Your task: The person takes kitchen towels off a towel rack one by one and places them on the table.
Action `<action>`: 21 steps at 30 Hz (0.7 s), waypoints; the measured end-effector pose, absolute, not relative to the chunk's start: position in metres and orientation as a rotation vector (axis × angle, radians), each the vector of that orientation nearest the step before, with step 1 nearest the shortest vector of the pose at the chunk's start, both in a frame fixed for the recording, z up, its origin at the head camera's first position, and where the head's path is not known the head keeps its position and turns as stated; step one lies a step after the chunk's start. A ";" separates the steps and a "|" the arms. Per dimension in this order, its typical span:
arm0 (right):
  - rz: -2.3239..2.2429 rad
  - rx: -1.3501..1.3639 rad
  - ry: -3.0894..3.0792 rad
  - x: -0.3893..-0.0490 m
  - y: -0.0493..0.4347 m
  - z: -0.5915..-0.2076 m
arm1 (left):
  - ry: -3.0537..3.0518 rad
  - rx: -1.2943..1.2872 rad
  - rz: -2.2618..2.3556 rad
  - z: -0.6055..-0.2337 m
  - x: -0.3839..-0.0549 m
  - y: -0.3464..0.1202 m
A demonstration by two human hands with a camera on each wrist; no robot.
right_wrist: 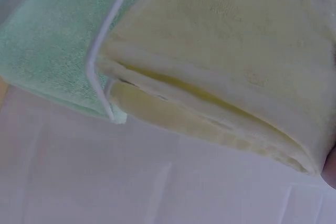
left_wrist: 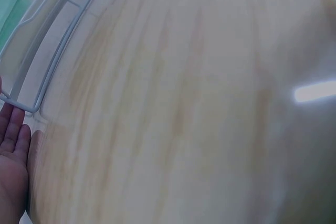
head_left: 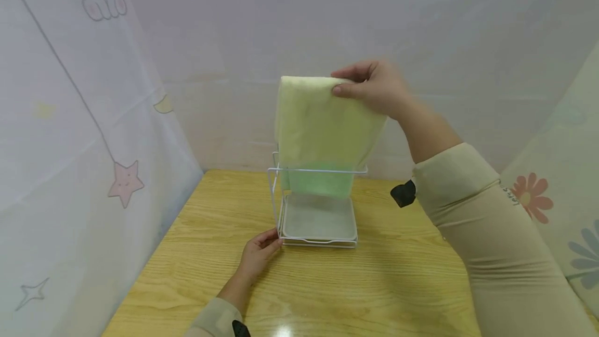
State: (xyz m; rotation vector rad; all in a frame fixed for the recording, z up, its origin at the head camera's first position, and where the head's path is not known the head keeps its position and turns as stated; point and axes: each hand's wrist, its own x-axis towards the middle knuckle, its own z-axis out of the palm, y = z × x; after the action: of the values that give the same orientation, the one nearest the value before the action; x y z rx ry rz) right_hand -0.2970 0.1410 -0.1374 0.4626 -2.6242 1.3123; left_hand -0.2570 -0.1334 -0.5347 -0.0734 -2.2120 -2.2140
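My right hand (head_left: 381, 87) pinches the top right corner of a folded pale yellow towel (head_left: 323, 118), thumb in front and fingers behind. The towel hangs down to the upper bar of a white wire rack (head_left: 318, 171). Below it a mint green towel (head_left: 323, 183) shows behind that bar; in the right wrist view the green towel (right_wrist: 63, 40) lies across the wire from the yellow towel's layered edge (right_wrist: 210, 108). With thumb and fingers, my left hand (head_left: 259, 255) holds the rack's lower front left corner. Its wire base (left_wrist: 39, 95) appears in the left wrist view.
A pale shallow tray (head_left: 320, 217) sits in the rack's base. The rack stands on a wood-grain table (head_left: 196, 274). Printed cloth walls (head_left: 224, 40) enclose the table at the back and sides.
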 end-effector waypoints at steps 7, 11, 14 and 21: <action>1.406 0.504 -2.509 -0.284 0.153 -0.118 | -2.220 -0.071 -2.172 -0.539 -0.259 -0.133; 1.410 0.491 -2.489 -0.274 0.163 -0.107 | -2.237 -0.059 -2.159 -0.538 -0.260 -0.133; 1.379 0.479 -2.500 -0.266 0.173 -0.102 | -2.244 -0.048 -2.159 -0.537 -0.260 -0.133; 1.315 0.453 -2.523 -0.249 0.207 -0.104 | -2.213 -0.071 -2.160 -0.534 -0.261 -0.132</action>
State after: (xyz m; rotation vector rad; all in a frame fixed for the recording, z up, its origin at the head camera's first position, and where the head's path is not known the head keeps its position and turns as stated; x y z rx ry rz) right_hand -0.2490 0.2071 -0.1044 0.4533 -2.5232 1.3145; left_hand -0.2606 -0.1322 -0.5341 -0.0713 -2.2130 -2.1598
